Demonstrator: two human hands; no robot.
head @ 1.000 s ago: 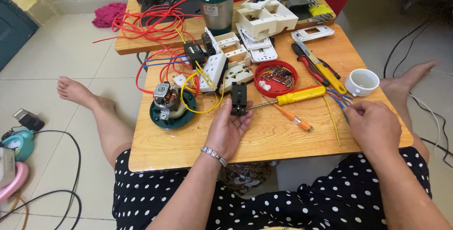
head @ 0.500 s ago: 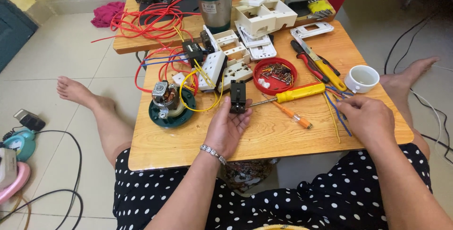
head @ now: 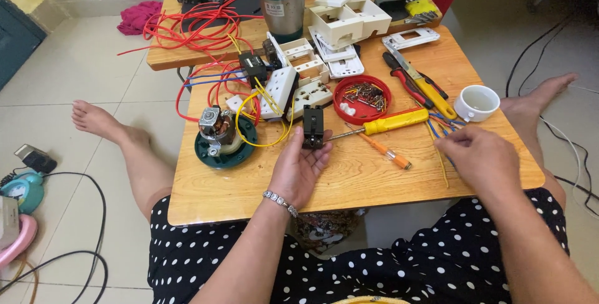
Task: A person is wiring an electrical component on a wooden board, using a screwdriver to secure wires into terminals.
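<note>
The left hand (head: 301,165) reaches forward from the lower middle of the view, forearm angled up and to the right, a bracelet around the wrist. Its palm faces up and slightly inward, fingers curled loosely with the thumb and fingertips closed on something small and dark held upright at their tips. The right hand (head: 479,157) comes in from the lower right, back of the hand toward the camera, knuckles raised and fingers bent down and pinched together at the left side. The 2 hands are well apart. Both forearms are bare.
</note>
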